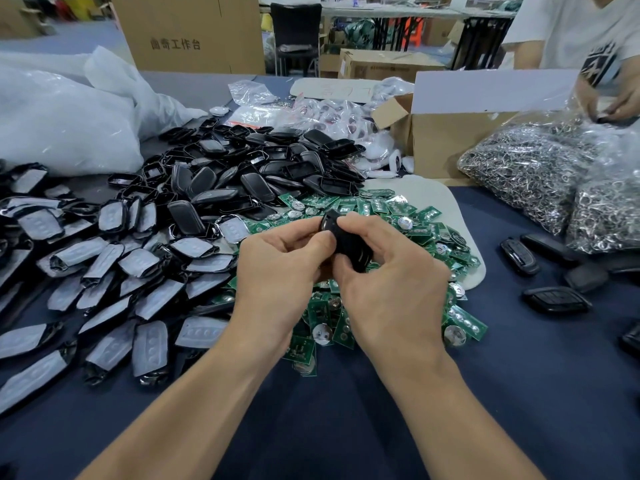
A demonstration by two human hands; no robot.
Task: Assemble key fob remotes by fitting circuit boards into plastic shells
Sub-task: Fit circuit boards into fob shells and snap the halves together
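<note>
We sit at a counter [519,393] covered with dark blue cloth, in a workshop with cardboard boxes behind it. Our fingers [322,242] are curled and clamped on one black key fob [349,244]. The left hand [277,268] pinches its left end, and the right hand [391,282] wraps over its top and right side. We hold the fob in the air, just above the heap of green circuit boards [415,216]. We cannot see whether a board already sits inside it.

To the left lie button covers [114,271], and behind them empty black shells [242,168]. Closed fobs [519,256] lie to the right.

We judge that the step in hand is pressing the two shell halves together. The next move probably calls for even pressure along the seam until it closes all around, then placing the fob with the closed ones.
</note>
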